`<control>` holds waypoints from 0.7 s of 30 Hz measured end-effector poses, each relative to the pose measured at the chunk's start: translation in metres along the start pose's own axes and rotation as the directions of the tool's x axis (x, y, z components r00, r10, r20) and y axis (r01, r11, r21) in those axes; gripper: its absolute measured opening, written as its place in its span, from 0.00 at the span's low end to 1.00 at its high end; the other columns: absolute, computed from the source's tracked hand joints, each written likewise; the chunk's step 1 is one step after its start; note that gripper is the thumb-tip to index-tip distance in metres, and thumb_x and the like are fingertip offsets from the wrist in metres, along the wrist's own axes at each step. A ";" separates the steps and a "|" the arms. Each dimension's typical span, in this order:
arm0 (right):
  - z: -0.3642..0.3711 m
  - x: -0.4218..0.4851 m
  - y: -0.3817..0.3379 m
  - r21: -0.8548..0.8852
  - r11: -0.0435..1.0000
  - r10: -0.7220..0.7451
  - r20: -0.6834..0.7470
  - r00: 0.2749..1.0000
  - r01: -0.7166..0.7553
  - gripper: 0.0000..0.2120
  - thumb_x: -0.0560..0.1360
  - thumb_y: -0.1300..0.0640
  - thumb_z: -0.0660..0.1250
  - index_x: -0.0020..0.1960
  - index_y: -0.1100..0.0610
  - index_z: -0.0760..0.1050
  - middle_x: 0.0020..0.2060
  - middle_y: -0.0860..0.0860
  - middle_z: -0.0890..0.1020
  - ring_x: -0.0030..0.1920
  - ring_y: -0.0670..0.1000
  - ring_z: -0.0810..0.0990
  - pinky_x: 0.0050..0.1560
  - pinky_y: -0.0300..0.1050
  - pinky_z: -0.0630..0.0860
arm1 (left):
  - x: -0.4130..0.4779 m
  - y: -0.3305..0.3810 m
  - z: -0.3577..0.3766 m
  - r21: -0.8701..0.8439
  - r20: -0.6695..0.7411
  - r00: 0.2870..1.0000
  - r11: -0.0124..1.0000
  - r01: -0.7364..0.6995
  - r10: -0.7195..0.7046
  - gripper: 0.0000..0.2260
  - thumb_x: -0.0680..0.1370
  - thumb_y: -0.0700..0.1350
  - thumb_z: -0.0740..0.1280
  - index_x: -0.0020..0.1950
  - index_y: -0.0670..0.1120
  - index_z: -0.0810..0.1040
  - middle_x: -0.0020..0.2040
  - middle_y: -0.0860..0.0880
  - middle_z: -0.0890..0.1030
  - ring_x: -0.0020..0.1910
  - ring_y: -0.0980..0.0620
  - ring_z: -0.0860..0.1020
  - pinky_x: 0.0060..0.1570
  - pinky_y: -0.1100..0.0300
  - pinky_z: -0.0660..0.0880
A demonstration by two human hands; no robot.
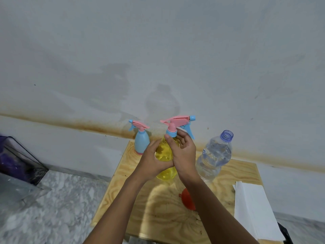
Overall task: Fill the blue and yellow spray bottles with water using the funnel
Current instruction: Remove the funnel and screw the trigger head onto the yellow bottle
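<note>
A yellow spray bottle (163, 155) with a pink and blue trigger head (177, 123) stands upright near the middle of the wooden table (133, 182). My left hand (153, 159) wraps its body from the left. My right hand (182, 152) rests against its right side, thumb up by the blue collar and fingers loosely spread. Behind and to the left stands the blue spray bottle (141, 142), its head on. A clear water bottle (214, 155) without a cap stands at the right. The red funnel (188, 201) lies on the table, partly hidden by my right forearm.
A stack of white paper (253, 208) lies at the table's right edge. The table stands against a stained white wall. On the marble floor at the left sits a dark wire basket (19, 159).
</note>
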State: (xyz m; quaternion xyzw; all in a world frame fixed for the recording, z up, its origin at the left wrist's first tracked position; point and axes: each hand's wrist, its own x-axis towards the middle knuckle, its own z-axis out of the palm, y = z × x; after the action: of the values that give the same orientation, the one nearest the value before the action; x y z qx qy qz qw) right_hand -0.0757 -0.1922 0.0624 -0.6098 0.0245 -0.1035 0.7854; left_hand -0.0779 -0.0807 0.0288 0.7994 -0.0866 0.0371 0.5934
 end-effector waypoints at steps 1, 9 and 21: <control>0.002 0.000 0.000 0.006 1.000 -0.002 -0.025 1.000 0.002 0.13 0.72 0.60 0.76 0.55 0.52 0.79 0.49 0.47 0.85 0.53 0.45 0.83 0.54 0.40 0.78 | 0.000 0.000 0.000 -0.002 0.002 1.000 1.000 -0.003 0.003 0.29 0.67 0.43 0.79 0.61 0.65 0.72 0.49 0.58 0.76 0.49 0.66 0.74 0.49 0.76 0.69; -0.013 0.013 -0.009 -0.014 0.997 0.078 0.200 0.977 -0.077 0.10 0.77 0.60 0.69 0.58 0.55 0.80 0.49 0.46 0.86 0.52 0.44 0.83 0.54 0.40 0.78 | 0.002 0.002 -0.003 -0.066 0.043 0.999 0.997 0.028 -0.025 0.25 0.67 0.46 0.79 0.62 0.58 0.78 0.53 0.54 0.80 0.54 0.58 0.79 0.50 0.77 0.69; -0.022 0.026 -0.015 -0.149 0.988 0.023 0.328 0.944 0.027 0.08 0.77 0.58 0.69 0.56 0.56 0.79 0.49 0.49 0.84 0.51 0.44 0.82 0.54 0.40 0.76 | 0.007 -0.003 -0.003 0.004 0.102 0.994 0.999 0.045 -0.045 0.30 0.65 0.55 0.79 0.65 0.61 0.75 0.58 0.53 0.80 0.58 0.56 0.77 0.58 0.65 0.73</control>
State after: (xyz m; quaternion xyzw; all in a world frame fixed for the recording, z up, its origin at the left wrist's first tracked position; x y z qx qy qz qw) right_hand -0.0558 -0.2216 0.0738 -0.6763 -0.0998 0.0011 0.7298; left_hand -0.0703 -0.0775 0.0275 0.8024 -0.0986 -0.0171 0.5884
